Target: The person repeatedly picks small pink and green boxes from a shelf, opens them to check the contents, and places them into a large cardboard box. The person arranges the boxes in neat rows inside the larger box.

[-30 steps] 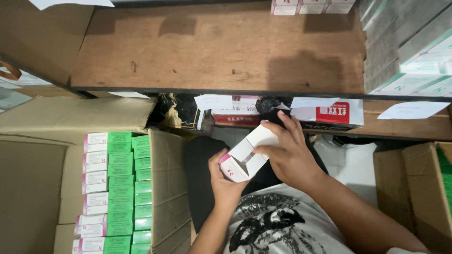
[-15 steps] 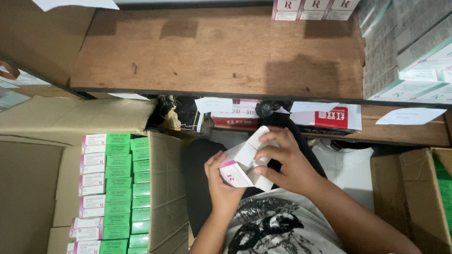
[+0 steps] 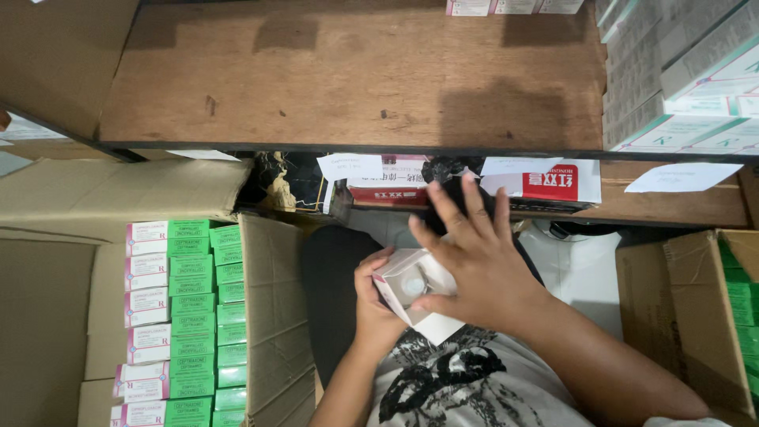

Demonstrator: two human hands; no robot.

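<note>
1. Since half a second ago, the right hand (image 3: 474, 269) has lifted its fingers off the end flap and now fans them out flat over the small white cardboard carton with a pink edge (image 3: 407, 283); only the thumb presses the carton's near side.
2. Now the carton's end stands open, tilted toward the camera, and a round grey vial cap (image 3: 413, 286) shows inside it. I judge the carton is being checked or filled rather than shut.
3. Left hand (image 3: 375, 304) keeps its grip clenched around the carton from 7 o'clock, fingers wrapped on its pink side. The right hand's grip is loose, splayed, resting on the carton rather than grasping it.
4. The carton sits in mid-air above the person's lap, over the white printed shirt (image 3: 466, 379).
5. At 9 o'clock an open brown cardboard box (image 3: 273, 316) holds rows of green and pink-white packets (image 3: 186, 316).
6. At 12 o'clock runs a worn wooden shelf (image 3: 356, 79); beneath it lie a red-and-white pack (image 3: 553, 183) and loose paper slips (image 3: 684, 177).
7. At 3 o'clock stands another brown cardboard box (image 3: 680, 316); at 1 o'clock, stacked pale cartons (image 3: 680, 87).
</note>
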